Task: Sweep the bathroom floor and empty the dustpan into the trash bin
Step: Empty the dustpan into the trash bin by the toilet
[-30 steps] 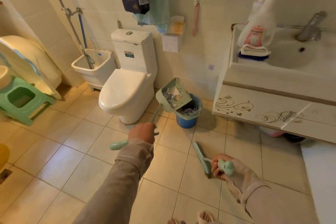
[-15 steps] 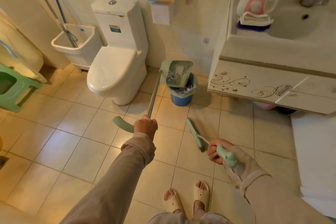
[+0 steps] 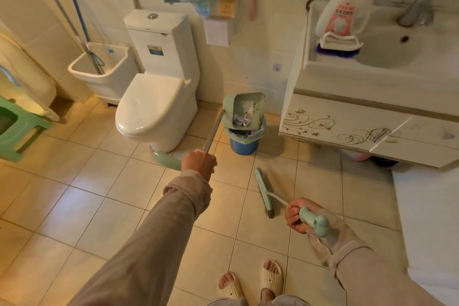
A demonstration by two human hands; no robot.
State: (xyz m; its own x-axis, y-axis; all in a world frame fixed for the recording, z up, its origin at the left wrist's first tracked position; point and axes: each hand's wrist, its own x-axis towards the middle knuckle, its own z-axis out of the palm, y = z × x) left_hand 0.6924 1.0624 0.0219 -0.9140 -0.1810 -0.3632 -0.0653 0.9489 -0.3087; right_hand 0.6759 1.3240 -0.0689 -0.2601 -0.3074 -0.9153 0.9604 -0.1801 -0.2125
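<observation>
A pale green dustpan [image 3: 244, 110] on a long metal handle is tipped over the blue trash bin [image 3: 244, 143], with scraps of paper sliding from its open mouth into the bin's liner. My left hand [image 3: 198, 164] grips the dustpan's handle just above its green end grip. My right hand [image 3: 298, 215] holds the green grip of a broom [image 3: 264, 194], whose flat green head rests on the tiled floor [image 3: 87, 206] a little right of centre.
A white toilet [image 3: 154, 97] stands left of the bin, and a mop sink [image 3: 104, 69] with mops sits beyond it. The basin cabinet [image 3: 347, 126] overhangs at the right. A green stool [image 3: 15, 126] is at the far left. My slippered feet [image 3: 250, 281] are at the bottom.
The dustpan swung from tilted above the bin's left to mouth down over the bin. My view dipped and then rose a little. The broom barely moved.
</observation>
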